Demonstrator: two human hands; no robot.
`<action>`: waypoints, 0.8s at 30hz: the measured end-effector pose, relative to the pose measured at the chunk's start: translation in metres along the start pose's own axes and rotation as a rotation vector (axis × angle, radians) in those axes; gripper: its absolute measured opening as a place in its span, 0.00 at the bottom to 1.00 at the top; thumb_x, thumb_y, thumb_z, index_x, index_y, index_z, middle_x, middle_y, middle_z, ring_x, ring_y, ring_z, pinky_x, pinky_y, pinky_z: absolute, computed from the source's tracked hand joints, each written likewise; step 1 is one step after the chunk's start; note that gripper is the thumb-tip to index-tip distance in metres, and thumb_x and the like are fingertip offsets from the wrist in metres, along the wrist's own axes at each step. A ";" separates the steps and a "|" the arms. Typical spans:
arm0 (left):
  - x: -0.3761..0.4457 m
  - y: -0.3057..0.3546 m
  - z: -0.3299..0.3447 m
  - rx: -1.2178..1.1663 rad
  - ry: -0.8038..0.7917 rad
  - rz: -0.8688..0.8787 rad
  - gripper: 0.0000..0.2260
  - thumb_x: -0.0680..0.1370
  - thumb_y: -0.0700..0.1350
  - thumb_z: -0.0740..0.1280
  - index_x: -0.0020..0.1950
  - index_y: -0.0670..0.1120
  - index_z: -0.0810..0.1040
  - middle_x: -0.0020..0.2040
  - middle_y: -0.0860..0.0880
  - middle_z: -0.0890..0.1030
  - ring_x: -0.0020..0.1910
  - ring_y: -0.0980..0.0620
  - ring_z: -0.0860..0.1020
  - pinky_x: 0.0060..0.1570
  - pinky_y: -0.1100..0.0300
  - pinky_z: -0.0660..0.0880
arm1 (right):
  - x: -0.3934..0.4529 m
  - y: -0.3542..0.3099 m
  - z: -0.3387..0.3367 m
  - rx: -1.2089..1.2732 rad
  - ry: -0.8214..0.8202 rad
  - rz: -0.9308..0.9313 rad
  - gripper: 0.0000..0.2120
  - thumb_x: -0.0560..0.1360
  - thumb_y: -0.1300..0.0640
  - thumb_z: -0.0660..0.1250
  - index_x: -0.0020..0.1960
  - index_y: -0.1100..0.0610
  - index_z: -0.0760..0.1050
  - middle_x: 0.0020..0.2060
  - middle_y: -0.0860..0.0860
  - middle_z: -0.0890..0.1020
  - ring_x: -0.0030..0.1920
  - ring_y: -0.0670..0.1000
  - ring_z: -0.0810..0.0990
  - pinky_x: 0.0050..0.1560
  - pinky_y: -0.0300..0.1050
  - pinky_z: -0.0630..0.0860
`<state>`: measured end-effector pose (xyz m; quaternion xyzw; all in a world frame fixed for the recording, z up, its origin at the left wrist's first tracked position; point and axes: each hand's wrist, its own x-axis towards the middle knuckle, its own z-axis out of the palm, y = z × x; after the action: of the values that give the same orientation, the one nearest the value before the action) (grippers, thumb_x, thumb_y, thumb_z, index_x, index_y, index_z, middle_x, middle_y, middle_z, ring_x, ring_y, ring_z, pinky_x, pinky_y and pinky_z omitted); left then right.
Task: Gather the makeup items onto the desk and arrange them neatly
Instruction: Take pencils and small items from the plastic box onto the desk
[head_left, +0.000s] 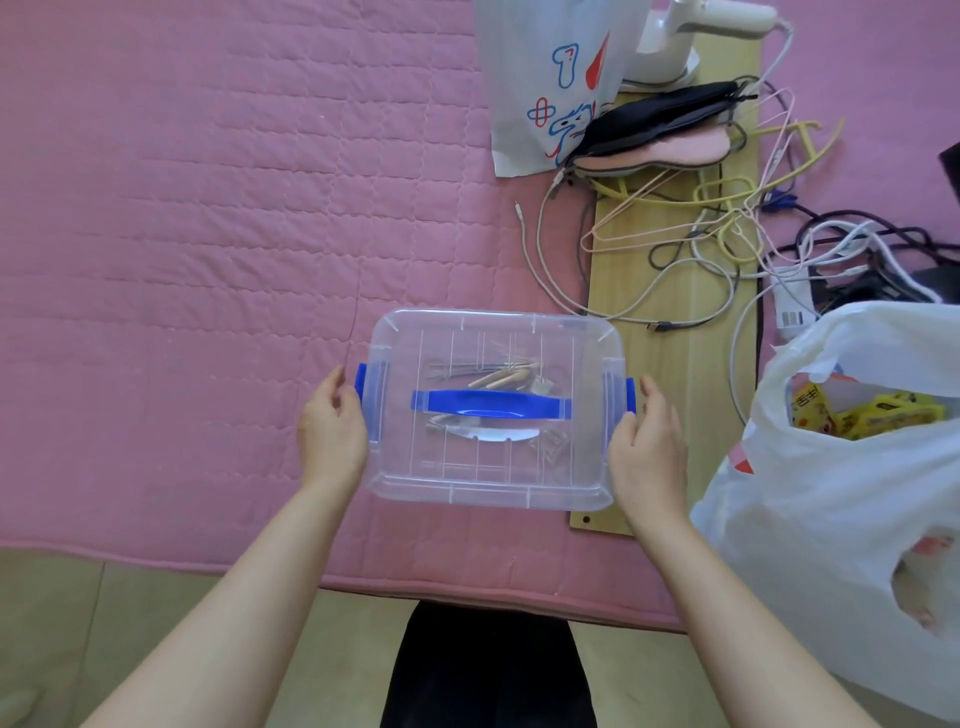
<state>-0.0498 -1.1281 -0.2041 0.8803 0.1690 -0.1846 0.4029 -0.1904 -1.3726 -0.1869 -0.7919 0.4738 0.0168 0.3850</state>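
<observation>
Clear plastic box (493, 410) with blue handle (491, 404) at centre, over the pink quilt (208, 208) and the near end of a wooden board (670, 291). Grasped at both ends: left hand (332, 431) at 9 o'clock by the blue latch (361, 382), right hand (647, 447) at 3 o'clock. Slim, unclear items visible through the lid. Tangled cables (727, 249) at 1 o'clock; white plastic bag (841, 467) at 4 o'clock.

A home bedroom: pink quilted bedspread (208, 208), clothes hangers (727, 208).
</observation>
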 end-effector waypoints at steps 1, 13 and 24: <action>-0.005 0.003 0.000 0.089 0.029 0.107 0.20 0.80 0.42 0.57 0.73 0.46 0.68 0.71 0.48 0.71 0.70 0.49 0.67 0.72 0.53 0.61 | -0.004 -0.004 0.000 -0.060 0.015 -0.097 0.24 0.78 0.66 0.55 0.74 0.59 0.62 0.72 0.54 0.66 0.72 0.53 0.64 0.69 0.42 0.59; -0.037 0.019 0.040 0.542 -0.249 1.016 0.22 0.73 0.40 0.72 0.67 0.43 0.75 0.71 0.44 0.71 0.72 0.42 0.65 0.69 0.42 0.64 | -0.021 -0.034 0.024 -0.511 -0.202 -0.637 0.25 0.75 0.53 0.68 0.71 0.54 0.69 0.74 0.53 0.64 0.76 0.59 0.56 0.74 0.62 0.53; -0.032 0.019 0.043 0.487 -0.235 1.041 0.16 0.76 0.38 0.69 0.63 0.42 0.77 0.70 0.45 0.72 0.72 0.42 0.66 0.69 0.40 0.64 | -0.023 -0.037 0.037 -0.491 -0.077 -0.617 0.17 0.73 0.58 0.71 0.61 0.54 0.76 0.70 0.53 0.71 0.73 0.60 0.65 0.68 0.69 0.62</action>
<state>-0.0775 -1.1781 -0.2027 0.8883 -0.3788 -0.0925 0.2425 -0.1619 -1.3234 -0.1819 -0.9643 0.1807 0.0429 0.1886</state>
